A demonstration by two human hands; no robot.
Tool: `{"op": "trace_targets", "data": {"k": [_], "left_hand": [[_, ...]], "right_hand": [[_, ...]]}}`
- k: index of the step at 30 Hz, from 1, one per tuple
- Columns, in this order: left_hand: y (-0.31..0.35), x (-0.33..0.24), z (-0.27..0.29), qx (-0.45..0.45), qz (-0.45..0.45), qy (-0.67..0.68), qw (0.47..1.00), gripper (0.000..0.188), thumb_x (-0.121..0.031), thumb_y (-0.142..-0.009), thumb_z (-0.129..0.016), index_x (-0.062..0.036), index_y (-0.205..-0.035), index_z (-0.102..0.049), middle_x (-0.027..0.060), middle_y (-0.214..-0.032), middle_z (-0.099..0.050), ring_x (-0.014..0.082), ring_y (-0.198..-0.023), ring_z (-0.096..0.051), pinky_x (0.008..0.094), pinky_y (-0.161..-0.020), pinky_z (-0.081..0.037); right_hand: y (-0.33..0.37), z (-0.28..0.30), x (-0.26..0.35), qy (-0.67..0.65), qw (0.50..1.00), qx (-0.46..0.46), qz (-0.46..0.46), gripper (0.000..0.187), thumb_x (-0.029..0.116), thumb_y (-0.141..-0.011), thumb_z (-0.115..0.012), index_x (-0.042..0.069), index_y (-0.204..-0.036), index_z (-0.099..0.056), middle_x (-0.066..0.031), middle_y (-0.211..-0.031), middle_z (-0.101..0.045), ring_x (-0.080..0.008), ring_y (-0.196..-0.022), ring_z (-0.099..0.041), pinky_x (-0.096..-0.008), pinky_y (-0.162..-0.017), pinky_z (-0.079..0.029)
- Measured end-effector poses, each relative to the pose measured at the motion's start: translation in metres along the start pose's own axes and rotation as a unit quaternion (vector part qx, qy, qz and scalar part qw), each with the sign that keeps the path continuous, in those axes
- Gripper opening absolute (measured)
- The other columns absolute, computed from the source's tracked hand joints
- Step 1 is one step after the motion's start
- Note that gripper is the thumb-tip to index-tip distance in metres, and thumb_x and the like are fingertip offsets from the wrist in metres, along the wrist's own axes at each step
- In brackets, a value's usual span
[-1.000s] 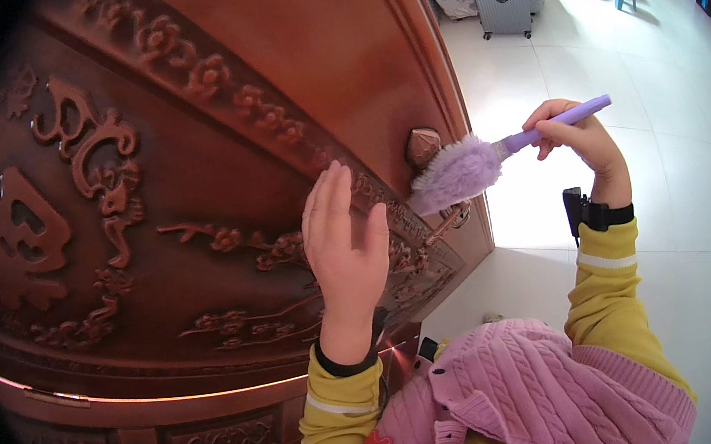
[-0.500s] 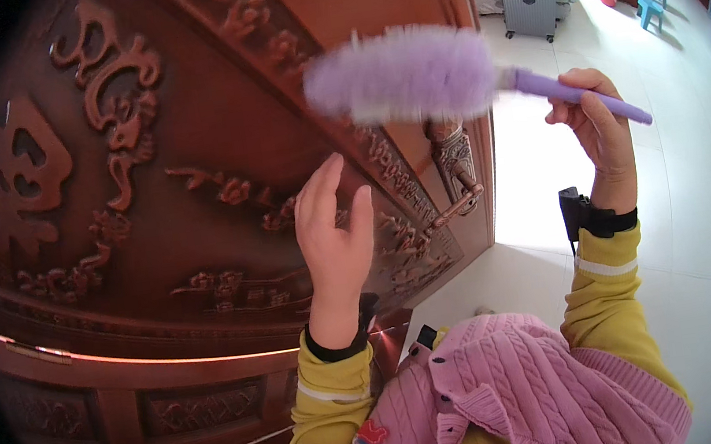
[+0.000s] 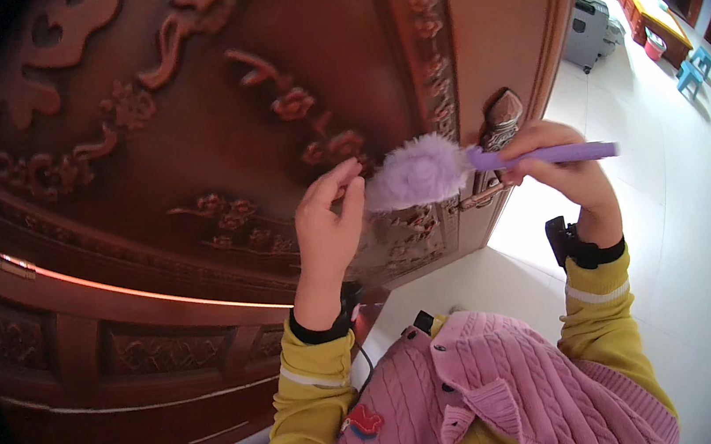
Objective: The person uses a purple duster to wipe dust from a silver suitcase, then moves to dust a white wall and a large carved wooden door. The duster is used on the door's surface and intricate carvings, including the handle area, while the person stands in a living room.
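Note:
A purple fluffy duster is held by its handle in my right hand, whose fingers wrap round it close to the head. Its fluffy end points left, against or just in front of the carved wooden door, below the flower carvings; exact contact I cannot tell. My left hand is raised in front of the door panel, just left of the duster's head, with thumb and fingers apart and nothing in it. Behind my right hand the ornate door handle is partly hidden.
Pale floor tiles stretch away on the right. Farther back stand a grey suitcase, a wooden table, a red bucket and blue stools. Carved wooden panelling with a bright strip along it lies at lower left.
My right hand has brought the duster down, its head now foreshortened near the carvings beside my left hand. The view has shifted, placing the door farther right.

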State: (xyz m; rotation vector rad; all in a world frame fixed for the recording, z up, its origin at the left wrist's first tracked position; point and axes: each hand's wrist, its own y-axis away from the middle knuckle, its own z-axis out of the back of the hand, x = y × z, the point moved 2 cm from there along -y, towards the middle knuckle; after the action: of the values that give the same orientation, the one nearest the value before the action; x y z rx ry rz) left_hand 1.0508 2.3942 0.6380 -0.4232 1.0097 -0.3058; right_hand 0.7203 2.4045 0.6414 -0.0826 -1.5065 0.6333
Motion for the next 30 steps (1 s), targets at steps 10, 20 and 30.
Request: {"op": "trace_targets", "data": {"k": [10,20,30], "left_hand": [[0.012,0.019,0.039,-0.079,0.012,0.021,0.997,0.022,-0.009,-0.097,-0.066,-0.0016,-0.116,-0.072,0.011,-0.107,-0.075,0.0184,-0.091,-0.072,0.0296,-0.081,-0.055],[0.025,0.051,0.049,-0.116,0.052,0.023,0.992,0.019,-0.012,-0.096,-0.067,-0.0007,-0.11,-0.073,0.0134,-0.1,-0.075,0.0198,-0.087,-0.072,0.03,-0.08,-0.055],[0.047,0.073,0.049,-0.167,0.145,-0.041,0.974,0.017,-0.013,-0.096,-0.067,-0.0024,-0.107,-0.074,0.0119,-0.099,-0.075,0.019,-0.086,-0.072,0.0299,-0.077,-0.055]], "right_hand": [[-0.027,-0.046,-0.017,0.156,0.962,0.131,-0.18,0.016,0.008,-0.09,-0.075,-0.001,-0.104,-0.075,-0.0104,-0.09,-0.073,-0.0171,-0.081,-0.068,-0.0304,-0.073,-0.054],[-0.056,-0.087,-0.029,0.179,0.957,0.228,0.015,0.016,0.006,-0.087,-0.073,0.002,-0.102,-0.073,-0.0141,-0.087,-0.073,-0.0279,-0.078,-0.069,-0.0354,-0.072,-0.053],[-0.045,-0.118,-0.058,0.156,0.957,0.197,0.142,0.019,0.0,-0.085,-0.072,0.004,-0.104,-0.073,-0.0125,-0.094,-0.071,-0.0324,-0.085,-0.068,-0.0406,-0.072,-0.053]]}}
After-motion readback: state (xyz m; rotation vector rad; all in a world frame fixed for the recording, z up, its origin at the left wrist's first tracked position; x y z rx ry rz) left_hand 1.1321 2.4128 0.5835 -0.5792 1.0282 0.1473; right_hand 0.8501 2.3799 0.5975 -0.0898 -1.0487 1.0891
